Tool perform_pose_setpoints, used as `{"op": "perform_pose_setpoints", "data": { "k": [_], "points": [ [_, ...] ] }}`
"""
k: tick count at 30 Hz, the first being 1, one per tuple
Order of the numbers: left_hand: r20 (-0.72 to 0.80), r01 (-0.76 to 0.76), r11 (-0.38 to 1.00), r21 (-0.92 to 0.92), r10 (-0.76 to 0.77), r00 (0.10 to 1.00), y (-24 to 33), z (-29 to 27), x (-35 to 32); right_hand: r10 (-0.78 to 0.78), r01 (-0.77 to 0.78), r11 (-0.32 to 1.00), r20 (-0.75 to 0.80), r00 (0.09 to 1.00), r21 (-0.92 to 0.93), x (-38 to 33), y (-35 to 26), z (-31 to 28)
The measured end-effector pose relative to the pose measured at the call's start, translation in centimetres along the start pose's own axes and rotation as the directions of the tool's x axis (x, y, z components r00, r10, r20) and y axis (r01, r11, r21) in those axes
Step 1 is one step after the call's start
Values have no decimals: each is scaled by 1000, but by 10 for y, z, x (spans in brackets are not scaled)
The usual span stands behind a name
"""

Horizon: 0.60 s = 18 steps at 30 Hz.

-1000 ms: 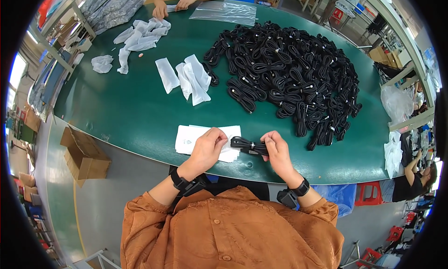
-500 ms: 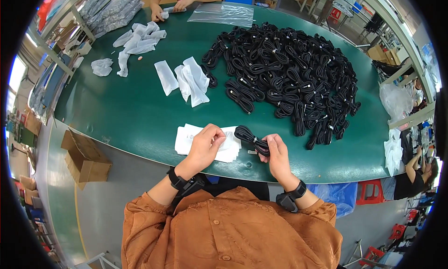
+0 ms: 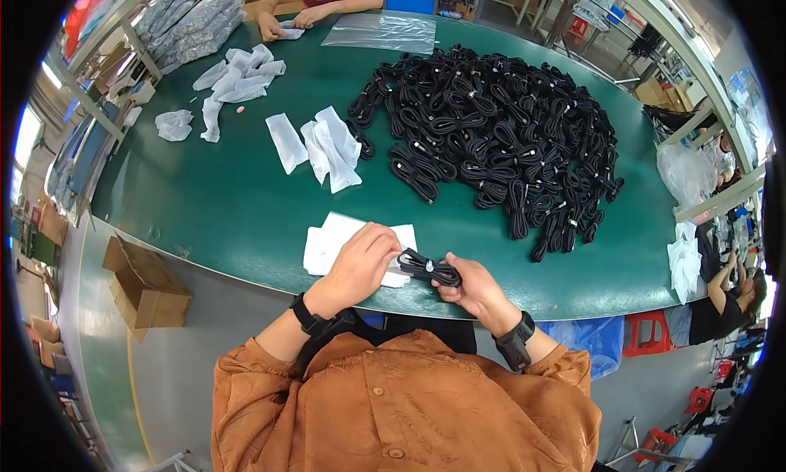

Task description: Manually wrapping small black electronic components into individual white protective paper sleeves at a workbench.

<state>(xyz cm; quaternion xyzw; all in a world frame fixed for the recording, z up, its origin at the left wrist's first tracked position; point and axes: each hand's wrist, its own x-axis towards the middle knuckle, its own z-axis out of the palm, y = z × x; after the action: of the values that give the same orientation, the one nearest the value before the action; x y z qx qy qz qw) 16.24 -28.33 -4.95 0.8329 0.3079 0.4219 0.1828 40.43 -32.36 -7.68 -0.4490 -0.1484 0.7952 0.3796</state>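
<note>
My right hand [image 3: 473, 284] is closed around one end of a coiled black cable [image 3: 427, 267], tied at its middle with a light tie. The coil lies almost level, its free end pointing left. At that end my left hand [image 3: 364, 261] pinches the edge of a thin white bag, mostly hidden by the fingers. Beneath the left hand, a stack of flat white bags [image 3: 319, 249] rests near the table's front edge. Farther off, a few filled white bags [image 3: 333, 151] lie on the green table [image 3: 205, 185].
A big heap of coiled black cables [image 3: 499, 128] covers the table's right half. More white bags [image 3: 237, 79] lie at the far left, near a co-worker's hands [image 3: 291, 26]. Flat clear plastic [image 3: 381, 33] sits at the back. An open cardboard box [image 3: 147, 288] stands on the floor.
The cable in my right hand has moved down and left, tilting to nearly level, with its free end now against my left fingers. My left hand has shifted slightly right.
</note>
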Motion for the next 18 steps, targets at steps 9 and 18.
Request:
{"op": "perform_pose_setpoints", "data": {
  "k": [9, 18],
  "points": [
    [31, 133, 991, -30, -132, 991, 7, -7, -3, -542, 480, 572, 134, 830, -665, -22, 11, 26],
    [105, 307, 947, -92, -297, 949, 16, -16, 14, -565, 717, -490, 807, 172, -496, -20, -21, 36]
  ]
}}
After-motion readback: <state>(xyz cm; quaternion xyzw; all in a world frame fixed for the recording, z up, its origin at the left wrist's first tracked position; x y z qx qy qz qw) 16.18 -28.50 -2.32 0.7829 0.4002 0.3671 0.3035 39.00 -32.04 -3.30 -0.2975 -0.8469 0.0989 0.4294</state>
